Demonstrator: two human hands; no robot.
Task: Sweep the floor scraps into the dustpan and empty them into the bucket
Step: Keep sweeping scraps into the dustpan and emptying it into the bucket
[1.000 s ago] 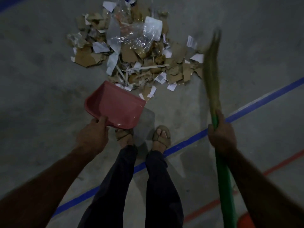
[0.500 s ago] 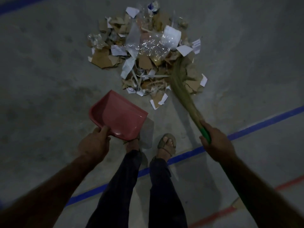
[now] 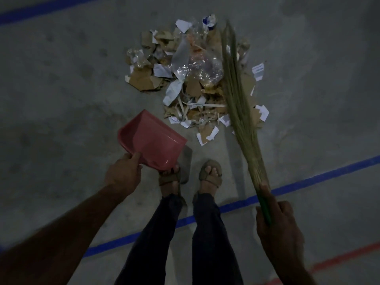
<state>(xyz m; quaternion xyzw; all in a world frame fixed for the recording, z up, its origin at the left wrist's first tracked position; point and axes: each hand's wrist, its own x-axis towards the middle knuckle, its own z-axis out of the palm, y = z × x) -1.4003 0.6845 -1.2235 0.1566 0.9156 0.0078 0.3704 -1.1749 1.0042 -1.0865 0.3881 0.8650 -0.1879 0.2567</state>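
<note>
A heap of scraps point(image 3: 193, 79), torn cardboard, white paper and clear plastic, lies on the concrete floor ahead of my feet. My left hand point(image 3: 123, 173) grips the near edge of a red dustpan point(image 3: 152, 138), which hangs tilted above the floor just short of the heap, its mouth toward the scraps. My right hand point(image 3: 277, 221) grips the green handle of a grass broom point(image 3: 236, 89). The long bristles lie across the right side of the heap, their tips at its far edge. No bucket is in view.
My two sandalled feet point(image 3: 209, 175) stand just behind the dustpan. A blue line point(image 3: 318, 175) runs diagonally across the floor under my legs, another blue line point(image 3: 41, 9) crosses the far left corner, and a red line point(image 3: 339, 258) runs near the bottom right.
The broom has swung from the heap's near right side out to its far right edge, bristles now stretched long over the scraps. The dustpan stays held in much the same place.
</note>
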